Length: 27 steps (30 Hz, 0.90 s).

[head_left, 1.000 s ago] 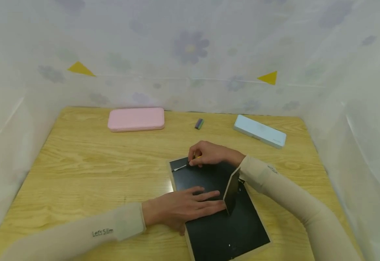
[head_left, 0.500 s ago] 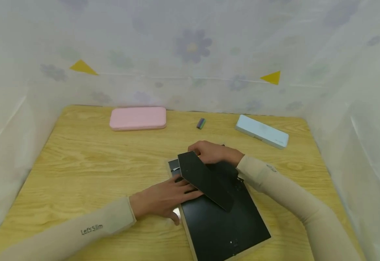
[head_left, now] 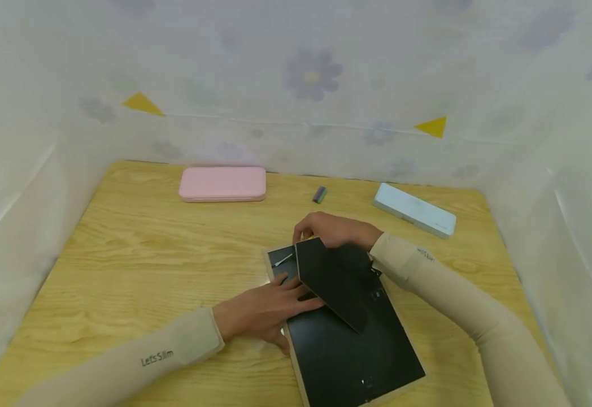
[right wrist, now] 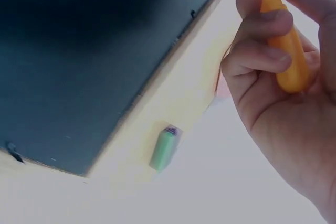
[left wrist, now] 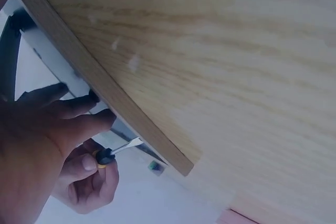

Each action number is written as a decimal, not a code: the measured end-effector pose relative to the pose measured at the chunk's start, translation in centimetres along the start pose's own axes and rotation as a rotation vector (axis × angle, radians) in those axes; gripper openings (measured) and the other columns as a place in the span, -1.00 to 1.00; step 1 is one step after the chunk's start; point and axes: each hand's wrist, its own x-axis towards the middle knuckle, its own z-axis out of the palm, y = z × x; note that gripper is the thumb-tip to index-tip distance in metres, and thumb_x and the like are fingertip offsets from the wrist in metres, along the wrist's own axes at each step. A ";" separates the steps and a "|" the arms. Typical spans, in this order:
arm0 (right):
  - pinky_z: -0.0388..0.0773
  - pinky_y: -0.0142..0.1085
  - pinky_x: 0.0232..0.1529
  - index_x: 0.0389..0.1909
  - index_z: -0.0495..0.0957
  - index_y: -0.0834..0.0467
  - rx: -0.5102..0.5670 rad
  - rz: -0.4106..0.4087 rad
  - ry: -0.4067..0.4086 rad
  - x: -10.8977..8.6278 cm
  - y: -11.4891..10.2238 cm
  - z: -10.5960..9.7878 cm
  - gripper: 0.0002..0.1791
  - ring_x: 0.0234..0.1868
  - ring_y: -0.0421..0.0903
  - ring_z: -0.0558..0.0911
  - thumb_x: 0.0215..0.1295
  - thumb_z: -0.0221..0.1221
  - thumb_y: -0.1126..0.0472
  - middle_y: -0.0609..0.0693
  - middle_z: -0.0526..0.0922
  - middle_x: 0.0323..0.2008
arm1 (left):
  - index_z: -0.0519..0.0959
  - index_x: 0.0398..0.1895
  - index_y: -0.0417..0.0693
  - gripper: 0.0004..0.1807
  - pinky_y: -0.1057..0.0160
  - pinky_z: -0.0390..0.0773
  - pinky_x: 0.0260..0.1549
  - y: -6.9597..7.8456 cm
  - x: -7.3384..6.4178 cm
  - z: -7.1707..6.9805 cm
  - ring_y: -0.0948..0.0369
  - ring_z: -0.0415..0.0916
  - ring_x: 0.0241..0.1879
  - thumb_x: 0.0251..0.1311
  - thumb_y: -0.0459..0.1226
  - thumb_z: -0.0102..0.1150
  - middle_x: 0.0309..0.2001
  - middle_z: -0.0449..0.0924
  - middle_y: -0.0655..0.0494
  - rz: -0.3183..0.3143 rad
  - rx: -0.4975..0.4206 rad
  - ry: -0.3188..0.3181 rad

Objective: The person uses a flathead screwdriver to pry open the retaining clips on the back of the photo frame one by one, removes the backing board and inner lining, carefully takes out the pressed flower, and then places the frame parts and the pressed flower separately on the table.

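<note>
A picture frame lies face down, showing its black backboard [head_left: 344,362] inside a pale wooden rim [left wrist: 107,85]. Its hinged black stand [head_left: 321,271] leans up at an angle toward the far left. My left hand [head_left: 262,311] rests on the frame's left side with fingers spread, partly covered by the stand. At the far edge, my right hand [head_left: 334,229] grips a flat-head screwdriver [right wrist: 291,59] by its yellow handle. The screwdriver's metal shaft [left wrist: 127,145] reaches toward the frame's far left corner, its flat tip close to the wooden rim.
Along the back of the wooden table [head_left: 164,237] lie a pink case [head_left: 222,183], a small purple-and-green eraser-like block [head_left: 320,194] and a light-blue case [head_left: 415,209]. White flowered sheeting [head_left: 255,68] hangs behind and at both sides.
The stand has swung from near upright to leaning far left over my left fingers. My left hand has slid toward the frame's left edge. My right hand still grips the screwdriver.
</note>
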 end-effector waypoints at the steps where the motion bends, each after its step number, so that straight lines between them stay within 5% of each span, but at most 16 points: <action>1: 0.60 -0.22 -0.17 -0.06 0.69 0.13 0.010 -0.011 -0.003 0.1 -0.1 -0.1 -0.80 -0.29 -0.20 0.66 0.37 0.27 0.16 -0.06 0.69 -0.16 | -0.13 0.63 0.30 0.32 -0.18 0.25 0.33 0.0 0.1 0.0 0.04 -0.08 0.55 -0.18 0.46 0.28 0.57 -0.01 0.04 -0.002 0.004 -0.004; 13: 0.56 -0.25 -0.33 -0.11 0.70 0.22 0.097 -0.078 -0.038 0.6 0.7 -0.6 -0.83 -0.42 -0.12 0.65 0.39 0.24 0.24 0.02 0.71 -0.28 | -0.14 0.63 0.34 0.33 -0.21 0.34 0.26 0.2 0.8 -0.4 -0.02 -0.21 0.57 -0.20 0.35 0.40 0.59 -0.05 0.09 0.008 -0.036 -0.028; 20: 0.59 -0.16 -0.18 -0.06 0.64 0.28 0.260 -0.109 -0.050 0.3 3.3 0.6 -0.83 -0.36 -0.03 0.68 0.43 0.15 0.35 0.08 0.71 -0.29 | -0.12 0.63 0.33 0.35 -0.21 0.34 0.26 0.1 1.1 -0.3 -0.05 -0.22 0.57 -0.24 0.37 0.41 0.59 -0.05 0.08 0.029 -0.014 -0.016; 27: 0.61 -0.14 -0.14 -0.09 0.66 0.26 0.245 -0.121 -0.022 0.4 2.4 0.7 -0.84 -0.34 -0.04 0.70 0.42 0.18 0.30 0.02 0.72 -0.29 | -0.12 0.63 0.34 0.34 -0.20 0.32 0.28 -0.1 1.1 -0.2 -0.01 -0.15 0.56 -0.22 0.37 0.42 0.59 -0.04 0.07 0.023 -0.006 -0.032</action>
